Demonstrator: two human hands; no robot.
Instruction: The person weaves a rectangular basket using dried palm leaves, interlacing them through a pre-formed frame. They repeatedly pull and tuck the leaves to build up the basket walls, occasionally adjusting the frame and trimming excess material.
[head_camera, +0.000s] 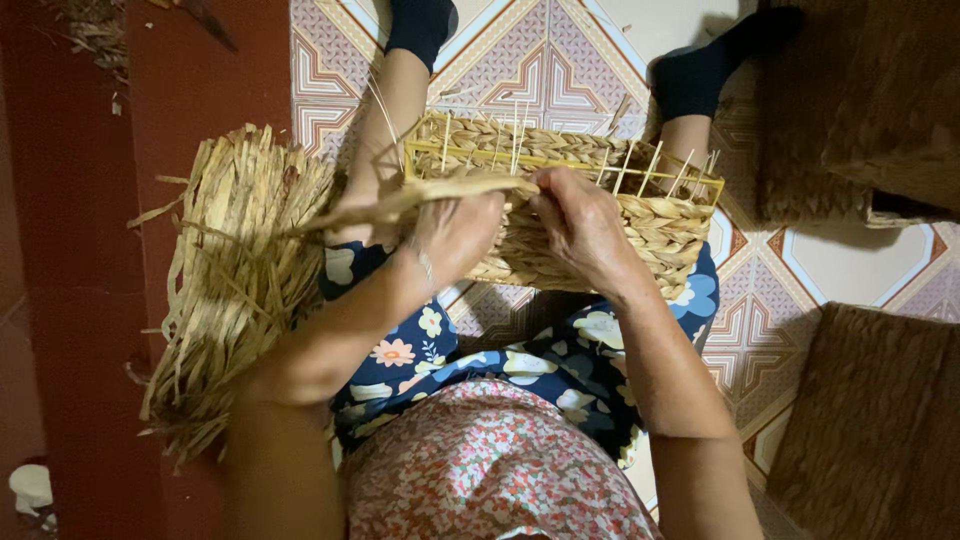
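Head view: hands (520, 225) on braided straw basket (640, 215)

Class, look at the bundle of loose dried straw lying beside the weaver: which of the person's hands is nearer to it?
Left. The left hand grips a strand leading toward the straw bundle; the right hand rests on the woven basket, farther away.

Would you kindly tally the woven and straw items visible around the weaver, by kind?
Basket being woven on a yellow frame, under the left hand and right hand: 1
Finished woven baskets: 2, upper right and lower right
Bundle of dried straw: 1
Total: 4
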